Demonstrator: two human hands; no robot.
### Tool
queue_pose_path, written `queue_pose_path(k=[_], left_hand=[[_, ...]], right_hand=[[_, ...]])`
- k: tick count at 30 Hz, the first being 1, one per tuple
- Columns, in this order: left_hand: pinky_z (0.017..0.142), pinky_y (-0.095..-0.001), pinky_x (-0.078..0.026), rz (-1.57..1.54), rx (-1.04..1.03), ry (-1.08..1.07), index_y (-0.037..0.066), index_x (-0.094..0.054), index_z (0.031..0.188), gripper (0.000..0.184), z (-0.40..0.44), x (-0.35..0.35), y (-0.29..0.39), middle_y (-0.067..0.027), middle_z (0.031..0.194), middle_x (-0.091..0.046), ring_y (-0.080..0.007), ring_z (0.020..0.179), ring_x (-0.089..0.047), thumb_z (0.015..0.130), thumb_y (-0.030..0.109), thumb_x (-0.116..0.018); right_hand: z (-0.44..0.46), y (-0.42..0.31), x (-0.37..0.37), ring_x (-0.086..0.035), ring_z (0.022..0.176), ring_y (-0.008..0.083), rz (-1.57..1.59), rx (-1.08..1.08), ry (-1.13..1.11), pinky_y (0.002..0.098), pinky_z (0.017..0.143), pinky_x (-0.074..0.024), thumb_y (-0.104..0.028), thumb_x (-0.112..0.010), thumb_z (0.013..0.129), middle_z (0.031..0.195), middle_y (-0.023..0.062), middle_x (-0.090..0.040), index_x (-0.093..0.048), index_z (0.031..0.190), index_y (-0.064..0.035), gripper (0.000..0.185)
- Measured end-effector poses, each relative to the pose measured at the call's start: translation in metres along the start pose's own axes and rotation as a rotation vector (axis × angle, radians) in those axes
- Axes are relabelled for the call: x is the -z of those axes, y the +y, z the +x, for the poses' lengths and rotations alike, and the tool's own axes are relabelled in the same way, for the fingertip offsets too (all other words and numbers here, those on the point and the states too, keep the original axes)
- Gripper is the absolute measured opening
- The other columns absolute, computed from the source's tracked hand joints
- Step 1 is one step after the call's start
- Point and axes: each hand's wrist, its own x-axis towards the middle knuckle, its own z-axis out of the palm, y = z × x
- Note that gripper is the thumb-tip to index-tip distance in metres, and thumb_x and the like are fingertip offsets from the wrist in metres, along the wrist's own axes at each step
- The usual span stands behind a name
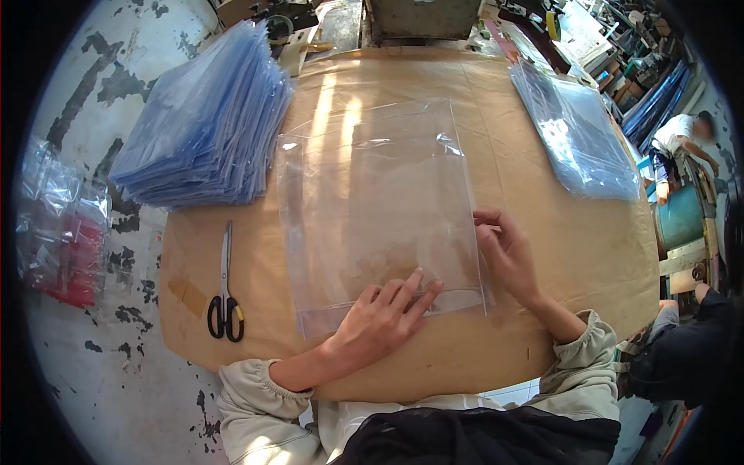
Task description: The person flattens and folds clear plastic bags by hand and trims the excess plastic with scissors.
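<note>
While the left hand [380,322] lies with its fingers extended and slightly spread on the lower part of a clear, colourless, roughly rectangular plastic piece [380,209], gripping nothing, the right hand [508,256] is at the piece's right edge with its fingers bent. Whether that hand pinches the film or only touches it, I cannot tell. The plastic piece lies on a tan-covered bench [573,263], stretching away beyond the left hand and to the left of the right hand. It is glossy and see-through, so the tan surface shows through it; bright glints and creases run across its upper part, and a line crosses near its lower edge. Its far edge is uneven and slanted.

Left of the left hand lie black-handled scissors [218,310] with metal blades. Farther off, beyond the left hand and to its left, is a thick stack of bluish transparent plastic sheets [201,124]; beyond the right hand and to its right is a lower stack of similar film [577,128].

The left fingers cover part of the lower edge, and how many layers the piece has is hard to make out. A brownish boxy object [422,19], well beyond both hands, is cut off at the top.
</note>
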Motion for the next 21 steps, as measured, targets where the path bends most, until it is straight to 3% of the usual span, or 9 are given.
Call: queue_pose_path(k=[5, 8, 10, 11, 13, 16, 19, 21], left_hand=[[0.080, -0.0390, -0.049, -0.904, 0.246, 0.208, -0.001, -0.022, 0.143, 0.081, 0.014, 0.020, -0.003, -0.0268, 0.124, -0.044, -0.0358, 0.096, -0.056, 0.085, 0.034, -0.064], [0.076, -0.0359, -0.052, -0.680, 0.201, 0.081, -0.003, -0.018, 0.143, 0.078, 0.029, 0.028, -0.021, -0.0269, 0.127, -0.040, -0.0350, 0.094, -0.057, 0.086, 0.027, -0.062], [0.075, -0.0334, -0.051, -0.789, 0.377, -0.002, -0.001, -0.022, 0.143, 0.072, 0.025, 0.017, -0.024, -0.0231, 0.125, -0.044, -0.0298, 0.094, -0.058, 0.086, 0.019, -0.060], [0.074, -0.0322, -0.051, -0.841, 0.468, -0.046, 0.001, -0.023, 0.143, 0.070, 0.023, 0.012, -0.025, -0.0212, 0.124, -0.046, -0.0273, 0.094, -0.058, 0.085, 0.015, -0.059], [0.071, -0.0307, -0.051, -0.900, 0.460, -0.016, 0.001, -0.021, 0.144, 0.070, 0.021, 0.009, -0.029, -0.0216, 0.126, -0.046, -0.0258, 0.091, -0.059, 0.086, 0.014, -0.058], [0.068, -0.0301, -0.052, -1.008, 0.420, 0.019, 0.001, -0.016, 0.145, 0.075, 0.019, 0.004, -0.028, -0.0241, 0.128, -0.044, -0.0263, 0.093, -0.060, 0.085, 0.015, -0.059], [0.068, -0.0304, -0.053, -0.989, 0.386, 0.019, -0.001, -0.008, 0.146, 0.083, 0.019, 0.006, -0.024, -0.0281, 0.131, -0.041, -0.0290, 0.100, -0.059, 0.085, 0.021, -0.060], [0.072, -0.0322, -0.053, -0.968, 0.377, 0.015, -0.003, -0.005, 0.146, 0.087, 0.019, 0.006, -0.023, -0.0306, 0.133, -0.038, -0.0324, 0.105, -0.057, 0.085, 0.026, -0.061]], right_hand=[[-0.016, -0.034, -0.020, -0.042, 0.125, 0.0336, -0.289, 0.377, -0.165, 0.0412, 0.102, -0.0335, -0.019, -0.059, 0.086, 0.132, 0.0171, -0.047, -0.053, 0.125, -0.0088, 0.041], [-0.019, -0.032, -0.022, -0.038, 0.128, 0.0363, -0.484, 0.432, -0.413, 0.0455, 0.107, -0.0267, -0.020, -0.059, 0.087, 0.137, 0.0170, -0.043, -0.050, 0.130, -0.0127, 0.045], [-0.018, -0.016, -0.024, -0.037, 0.129, 0.0359, -0.465, 0.423, -0.545, 0.0508, 0.107, -0.0234, -0.022, -0.058, 0.087, 0.139, 0.0172, -0.041, -0.048, 0.131, -0.0143, 0.046], [-0.016, -0.012, -0.023, -0.035, 0.131, 0.0345, -0.350, 0.312, -0.475, 0.0534, 0.107, -0.0212, -0.022, -0.058, 0.087, 0.141, 0.0162, -0.039, -0.047, 0.132, -0.0136, 0.047], [-0.012, -0.008, -0.022, -0.033, 0.133, 0.0316, -0.114, 0.091, -0.328, 0.0586, 0.107, -0.0167, -0.022, -0.058, 0.088, 0.144, 0.0142, -0.036, -0.045, 0.134, -0.0123, 0.049], [0.002, -0.007, -0.020, -0.028, 0.137, 0.0279, -0.560, 0.222, -0.263, 0.0621, 0.106, -0.0120, -0.026, -0.057, 0.089, 0.147, 0.0111, -0.033, -0.042, 0.136, -0.0083, 0.052], [0.005, -0.004, -0.021, -0.022, 0.140, 0.0267, -0.895, 0.275, -0.339, 0.0621, 0.107, -0.0083, -0.032, -0.053, 0.091, 0.149, 0.0099, -0.030, -0.036, 0.139, -0.0051, 0.058], [0.005, -0.005, -0.021, -0.020, 0.141, 0.0257, -0.929, 0.258, -0.355, 0.0633, 0.107, -0.0063, -0.034, -0.050, 0.092, 0.150, 0.0091, -0.028, -0.034, 0.141, -0.0061, 0.059]])
